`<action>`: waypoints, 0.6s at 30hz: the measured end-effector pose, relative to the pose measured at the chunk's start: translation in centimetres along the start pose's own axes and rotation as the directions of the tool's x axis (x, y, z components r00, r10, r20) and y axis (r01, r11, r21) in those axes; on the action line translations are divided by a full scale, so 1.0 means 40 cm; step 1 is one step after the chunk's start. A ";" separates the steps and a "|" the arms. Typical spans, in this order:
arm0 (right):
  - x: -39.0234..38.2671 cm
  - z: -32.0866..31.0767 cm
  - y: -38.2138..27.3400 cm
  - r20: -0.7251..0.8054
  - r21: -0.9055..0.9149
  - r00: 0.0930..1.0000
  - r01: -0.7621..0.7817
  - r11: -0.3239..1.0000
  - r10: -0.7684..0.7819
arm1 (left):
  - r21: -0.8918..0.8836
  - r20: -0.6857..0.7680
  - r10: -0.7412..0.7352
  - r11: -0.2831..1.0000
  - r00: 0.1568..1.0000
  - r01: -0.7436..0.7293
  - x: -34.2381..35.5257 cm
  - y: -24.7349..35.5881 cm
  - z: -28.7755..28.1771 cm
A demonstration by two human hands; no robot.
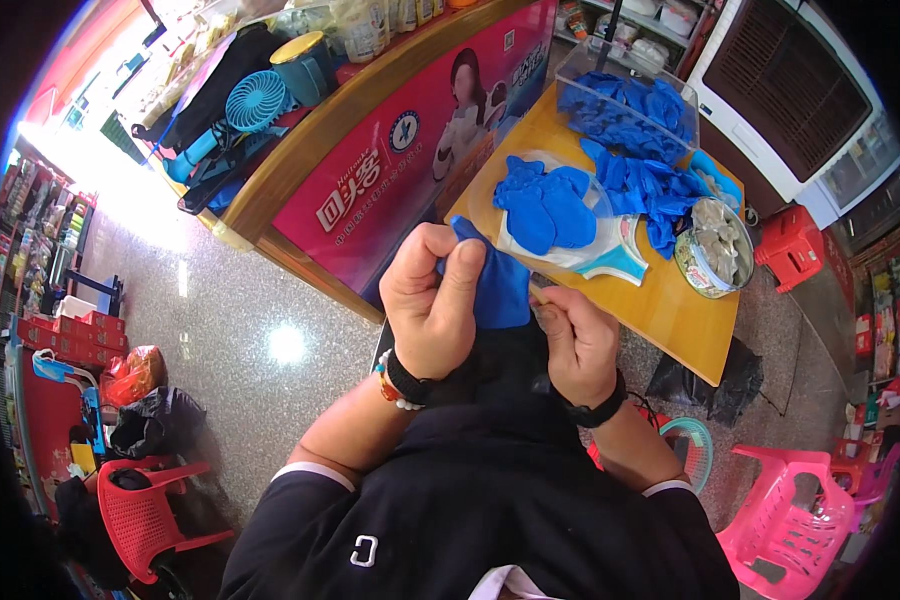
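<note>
In front of my body, my left hand (pixel 432 295) is closed, thumb against curled fingers, on a soft blue piece (pixel 502 290) that looks like cloth. The piece hangs down to the right of the thumb. My right hand (pixel 578 335) is closed in a pinch on a thin tan stick-like thing (pixel 537 292); its tip is at the right edge of the blue piece, and I cannot tell whether they touch. Just beyond my hands, a round clear tray (pixel 483 197) on the wooden table (pixel 670 325) holds flat blue pieces (pixel 548 205).
A clear bin (pixel 625 62) of blue pieces stands at the table's far end, beside a loose blue heap (pixel 650 190). An open tin (pixel 715 250) sits at the right edge. A counter (pixel 300 165) borders the left; a pink chair (pixel 790 510) and red chair (pixel 155 515) flank me.
</note>
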State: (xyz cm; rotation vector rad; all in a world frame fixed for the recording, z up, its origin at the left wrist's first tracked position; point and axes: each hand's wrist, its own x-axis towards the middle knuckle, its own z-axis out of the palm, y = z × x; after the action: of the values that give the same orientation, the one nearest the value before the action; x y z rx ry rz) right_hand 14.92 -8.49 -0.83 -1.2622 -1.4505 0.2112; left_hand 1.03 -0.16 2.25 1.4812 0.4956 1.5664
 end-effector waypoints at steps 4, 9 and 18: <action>-0.013 -0.013 0.038 0.699 0.642 0.641 -0.758 0.115 0.317 | -0.051 -0.045 -0.089 0.995 0.995 0.087 0.014 0.001 0.006; -0.011 0.005 0.014 0.412 0.634 0.843 -0.538 0.555 0.346 | -0.146 -0.042 -0.160 0.977 0.986 0.153 0.025 -0.002 0.002; -0.002 0.002 0.002 0.577 0.638 0.732 -0.681 0.359 0.363 | 0.005 -0.033 -0.064 0.998 0.997 0.064 0.030 0.011 0.000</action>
State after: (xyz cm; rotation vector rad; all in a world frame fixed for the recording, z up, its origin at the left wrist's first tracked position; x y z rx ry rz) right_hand 14.89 -8.50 -0.96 -0.8303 -0.8891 1.4889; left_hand 1.02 0.57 3.30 1.4322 0.5616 1.5425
